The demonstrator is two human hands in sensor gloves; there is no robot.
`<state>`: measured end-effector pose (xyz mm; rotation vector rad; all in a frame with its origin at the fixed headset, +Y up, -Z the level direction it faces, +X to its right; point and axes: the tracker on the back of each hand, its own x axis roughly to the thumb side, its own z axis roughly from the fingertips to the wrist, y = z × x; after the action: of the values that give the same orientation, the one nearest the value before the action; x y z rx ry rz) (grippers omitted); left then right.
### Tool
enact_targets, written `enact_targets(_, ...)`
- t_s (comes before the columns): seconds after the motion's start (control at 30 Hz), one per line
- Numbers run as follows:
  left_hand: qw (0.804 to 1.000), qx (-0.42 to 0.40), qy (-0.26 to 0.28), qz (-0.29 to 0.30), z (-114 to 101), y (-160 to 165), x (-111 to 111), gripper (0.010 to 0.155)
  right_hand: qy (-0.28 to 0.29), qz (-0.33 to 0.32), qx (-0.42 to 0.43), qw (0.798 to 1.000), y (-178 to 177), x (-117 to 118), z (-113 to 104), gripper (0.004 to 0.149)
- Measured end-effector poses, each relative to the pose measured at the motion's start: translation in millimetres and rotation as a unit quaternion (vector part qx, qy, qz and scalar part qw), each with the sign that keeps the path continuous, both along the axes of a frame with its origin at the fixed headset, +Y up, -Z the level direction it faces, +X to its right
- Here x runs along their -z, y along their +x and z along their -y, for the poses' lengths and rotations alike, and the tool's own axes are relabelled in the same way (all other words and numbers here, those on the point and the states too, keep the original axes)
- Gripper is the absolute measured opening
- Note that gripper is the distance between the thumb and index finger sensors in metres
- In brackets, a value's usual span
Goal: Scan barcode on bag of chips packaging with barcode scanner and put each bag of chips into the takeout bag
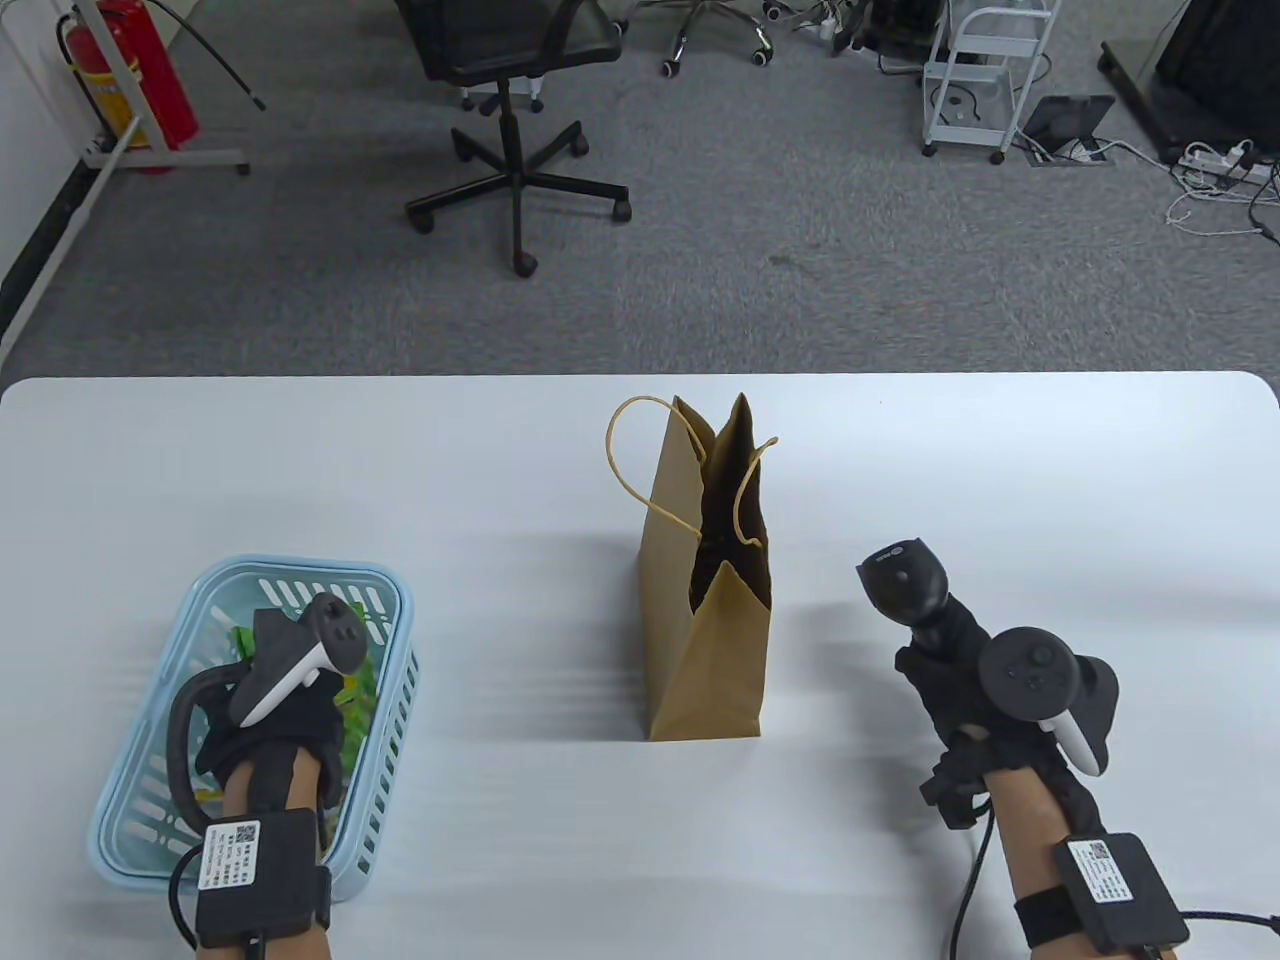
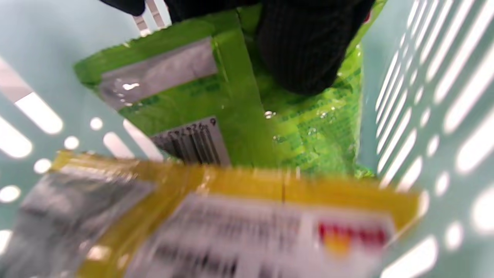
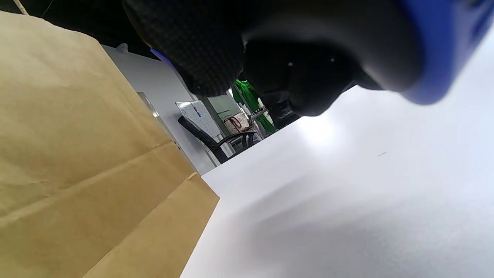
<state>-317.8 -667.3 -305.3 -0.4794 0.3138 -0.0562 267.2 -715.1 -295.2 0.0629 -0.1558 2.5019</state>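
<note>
My left hand [image 1: 275, 725] reaches down into the light blue basket [image 1: 385, 600], its fingers hidden under the tracker in the table view. In the left wrist view a gloved fingertip [image 2: 305, 61] rests on a green chip bag [image 2: 231, 112] lying barcode side up. Whether the fingers pinch the bag is hidden. A yellow chip bag [image 2: 239, 224] lies blurred, closer to the camera. My right hand [image 1: 945, 660] grips the black barcode scanner [image 1: 905, 580] by its handle, right of the brown paper takeout bag [image 1: 705, 640]. That bag stands upright and open at mid-table.
The white table [image 1: 1050, 470] runs across the whole view, its far edge behind the takeout bag. On the floor beyond are an office chair [image 1: 510, 60], a red fire extinguisher [image 1: 135, 70] and a white cart [image 1: 985, 70].
</note>
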Motion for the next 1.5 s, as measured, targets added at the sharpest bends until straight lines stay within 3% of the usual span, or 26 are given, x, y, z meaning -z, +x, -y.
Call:
enact_targets(0.17,0.994,-0.077,0.062,-0.047,-34.4,-20.1,-10.8,0.040,0.005,-0.001,-0.004,1.000,-1.7,-0.9,-0.9,0.068)
enact_targets(0.33,0.972,-0.141,0.164,-0.094,-71.8,-43.0,-30.2,0.040,0.015,-0.007,-0.003,1.000,-5.6,-3.4,-6.1,0.067)
enact_targets(0.4,0.954,-0.177,0.216,-0.107,-83.2,-49.6,-38.9,0.040,0.023,-0.010,0.001,1.000,-7.1,-4.6,-9.7,0.067)
enact_targets(0.5,0.907,-0.258,0.312,-0.112,-97.5,-54.6,-52.2,0.040,0.044,-0.019,0.015,0.999,-11.8,-7.9,-20.9,0.067)
enact_targets(0.6,0.847,-0.353,0.379,-0.117,-105.6,-53.1,-60.5,0.040,0.066,-0.027,0.038,0.997,-15.5,-11.6,-33.3,0.067)
enact_targets(0.77,0.744,-0.496,0.436,-0.104,-110.8,-30.5,-61.2,0.040,0.119,-0.043,0.098,0.987,-21.5,-20.0,-65.0,0.067)
enact_targets(0.8,0.717,-0.527,0.447,-0.096,-110.1,-23.1,-59.5,0.040,0.130,-0.048,0.111,0.984,-22.5,-21.6,-72.5,0.067)
enact_targets(0.87,0.642,-0.605,0.463,-0.087,-106.8,-2.8,-54.5,0.040,0.157,-0.054,0.140,0.976,-23.9,-25.9,-88.7,0.067)
enact_targets(0.9,0.617,-0.630,0.465,-0.081,-105.3,4.2,-52.8,0.040,0.164,-0.055,0.148,0.974,-24.3,-27.1,-92.8,0.067)
enact_targets(0.93,0.576,-0.668,0.465,-0.073,-102.3,16.6,-48.6,0.040,0.181,-0.059,0.171,0.967,-25.3,-29.8,-101.7,0.067)
enact_targets(0.97,0.554,-0.690,0.460,-0.069,-100.4,23.7,-45.8,0.039,0.191,-0.063,0.188,0.961,-26.7,-31.4,-107.3,0.068)
enact_targets(1.07,0.452,-0.788,0.415,-0.033,-89.5,60.5,-31.8,0.039,0.223,-0.091,0.230,0.943,-38.2,-39.3,-126.7,0.068)
enact_targets(1.13,0.415,-0.813,0.407,-0.016,-84.1,83.6,-25.4,0.039,0.240,-0.121,0.235,0.934,-52.5,-45.2,-137.4,0.068)
enact_targets(1.33,0.385,-0.811,0.441,0.008,-70.6,125.6,-19.8,0.039,0.239,-0.228,0.235,0.914,-111.2,-58.4,-154.0,0.068)
enact_targets(1.43,0.389,-0.786,0.480,-0.008,-67.2,136.7,-20.2,0.039,0.221,-0.262,0.215,0.914,-133.1,-58.5,-151.1,0.068)
enact_targets(1.5,0.395,-0.788,0.471,0.018,-74.0,143.3,-18.6,0.039,0.214,-0.275,0.201,0.915,-142.0,-56.9,-147.2,0.068)
